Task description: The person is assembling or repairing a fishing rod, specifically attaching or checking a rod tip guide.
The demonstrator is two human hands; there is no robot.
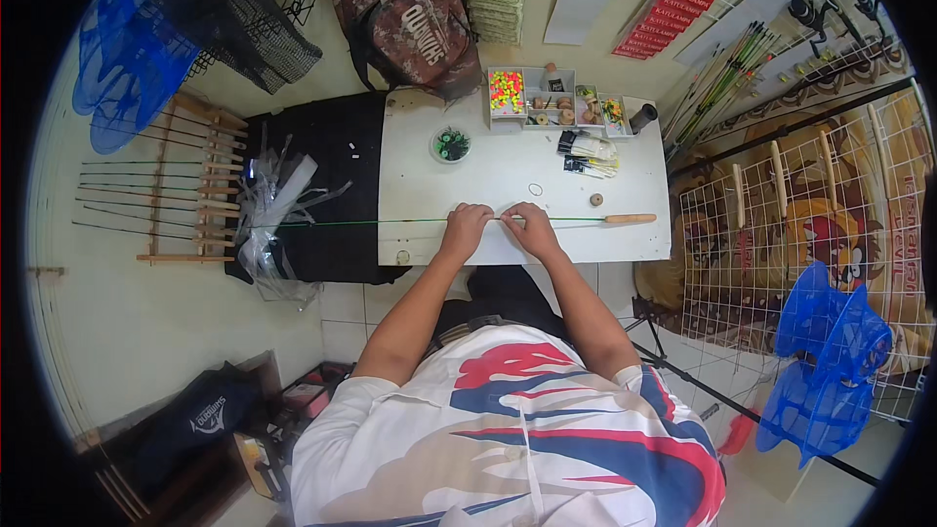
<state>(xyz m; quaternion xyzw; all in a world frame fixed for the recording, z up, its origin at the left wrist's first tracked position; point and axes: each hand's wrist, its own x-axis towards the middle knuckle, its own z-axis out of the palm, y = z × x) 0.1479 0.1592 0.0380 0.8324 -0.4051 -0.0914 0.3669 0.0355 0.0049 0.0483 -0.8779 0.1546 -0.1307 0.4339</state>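
Observation:
A thin green fishing rod [410, 221] lies across the white table, its tan handle [631, 219] pointing right. Both of my hands are on its shaft near the table's front edge. My left hand [468, 224] has its fingers curled closed round the shaft. Just to the right, my right hand [529, 228] pinches the same rod between thumb and fingers. Any small part between the fingertips is too small to make out. Beyond the right hand lie a pale loop [535, 189] like a rubber band and a small round cork piece [596, 199].
On the white table [410, 246] stand a round tub [450, 144] of dark green pieces, a divided tray [508, 121] with bright beads and corks, a black cylinder [643, 118] and small packets [589, 148]. Clear plastic [278, 205] covers the rod's left end. A wooden rack [217, 185] holds several rods.

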